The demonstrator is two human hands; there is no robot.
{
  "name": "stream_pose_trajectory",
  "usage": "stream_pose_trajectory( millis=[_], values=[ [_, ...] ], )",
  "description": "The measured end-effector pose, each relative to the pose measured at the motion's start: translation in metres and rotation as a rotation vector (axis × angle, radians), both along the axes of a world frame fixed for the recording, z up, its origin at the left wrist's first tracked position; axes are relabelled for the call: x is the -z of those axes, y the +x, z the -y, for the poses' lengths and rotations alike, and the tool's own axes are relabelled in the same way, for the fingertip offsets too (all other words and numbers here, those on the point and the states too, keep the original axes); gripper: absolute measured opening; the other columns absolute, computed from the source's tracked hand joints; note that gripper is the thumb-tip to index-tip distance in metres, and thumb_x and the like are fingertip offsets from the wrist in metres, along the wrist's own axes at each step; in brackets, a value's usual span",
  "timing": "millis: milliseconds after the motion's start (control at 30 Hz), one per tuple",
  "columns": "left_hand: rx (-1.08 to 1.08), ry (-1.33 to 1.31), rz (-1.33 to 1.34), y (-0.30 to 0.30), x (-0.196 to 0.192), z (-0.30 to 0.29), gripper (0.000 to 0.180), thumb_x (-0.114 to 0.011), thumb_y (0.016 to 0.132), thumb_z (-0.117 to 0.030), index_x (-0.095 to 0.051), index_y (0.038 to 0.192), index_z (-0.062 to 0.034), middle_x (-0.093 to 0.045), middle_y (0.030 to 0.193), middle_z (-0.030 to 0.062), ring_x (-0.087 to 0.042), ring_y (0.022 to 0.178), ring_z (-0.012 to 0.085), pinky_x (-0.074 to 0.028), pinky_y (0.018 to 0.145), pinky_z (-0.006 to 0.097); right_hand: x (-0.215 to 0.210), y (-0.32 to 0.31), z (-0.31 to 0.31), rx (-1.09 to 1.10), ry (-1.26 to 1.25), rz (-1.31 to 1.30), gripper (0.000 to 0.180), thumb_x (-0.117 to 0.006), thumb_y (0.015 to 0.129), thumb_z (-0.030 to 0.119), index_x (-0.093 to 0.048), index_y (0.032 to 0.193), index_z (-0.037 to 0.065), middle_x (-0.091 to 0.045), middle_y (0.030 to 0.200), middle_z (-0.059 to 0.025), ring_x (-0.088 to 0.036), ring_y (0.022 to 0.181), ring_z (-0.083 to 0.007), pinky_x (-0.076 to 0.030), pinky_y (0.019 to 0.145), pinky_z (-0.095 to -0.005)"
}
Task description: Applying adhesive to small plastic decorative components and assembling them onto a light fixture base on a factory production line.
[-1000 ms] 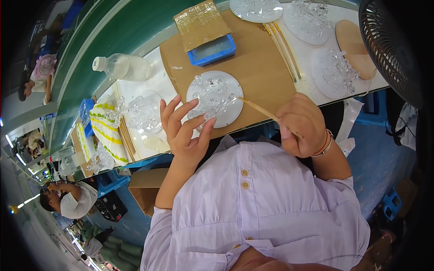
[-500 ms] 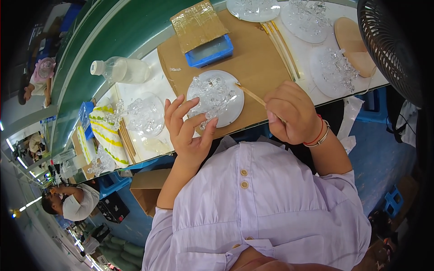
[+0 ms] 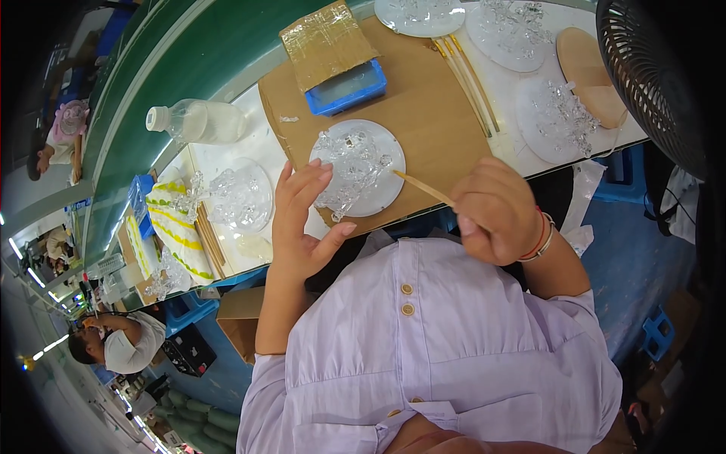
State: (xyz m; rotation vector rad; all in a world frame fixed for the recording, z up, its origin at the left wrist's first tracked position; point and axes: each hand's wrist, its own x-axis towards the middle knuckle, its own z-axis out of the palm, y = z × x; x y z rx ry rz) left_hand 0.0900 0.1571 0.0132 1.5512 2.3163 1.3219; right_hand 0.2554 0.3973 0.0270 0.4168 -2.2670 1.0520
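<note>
Your left hand (image 3: 302,219) rests open-fingered on the round clear plate (image 3: 361,168) of glass pieces, your right hand (image 3: 495,208) fisted around a thin stick (image 3: 422,188) just beside it.

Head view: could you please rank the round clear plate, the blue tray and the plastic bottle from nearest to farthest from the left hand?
1. Round clear plate: under the fingertips of the left hand, touching.
2. Blue tray: farther up the brown board, beyond the plate.
3. Plastic bottle: lying up and to the left, about as far as the tray; too close to call.
</note>
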Motion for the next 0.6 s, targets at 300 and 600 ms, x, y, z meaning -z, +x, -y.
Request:
stream_pose_trajectory(
  millis=[300,600],
  values=[
    [-0.091,0.015,0.026,0.020,0.001,0.005,0.044,-0.077,0.070,0.000,-0.060,0.111,-0.0021,-0.065,0.109,0.0140,-0.062,0.104,0.0295,-0.044,0.102,0.048,-0.012,-0.036,-0.024,0.368,-0.275,-0.101,0.007,-0.047,0.096,0.004,-0.049,0.101,0.000,-0.061,0.084,-0.0141,-0.052,0.067,-0.0122,-0.045,0.062,-0.0257],
    [-0.216,0.048,0.015,0.025,0.006,0.010,0.046,-0.077,0.070,0.000,-0.060,0.114,-0.0007,-0.065,0.110,0.0150,-0.062,0.105,0.0296,-0.045,0.101,0.046,0.003,-0.108,-0.018,0.435,-0.017,-0.048,0.009,-0.063,0.091,0.007,-0.057,0.094,0.001,-0.062,0.075,-0.0086,-0.057,0.058,-0.0144,-0.046,0.053,-0.0252]
  ],
)
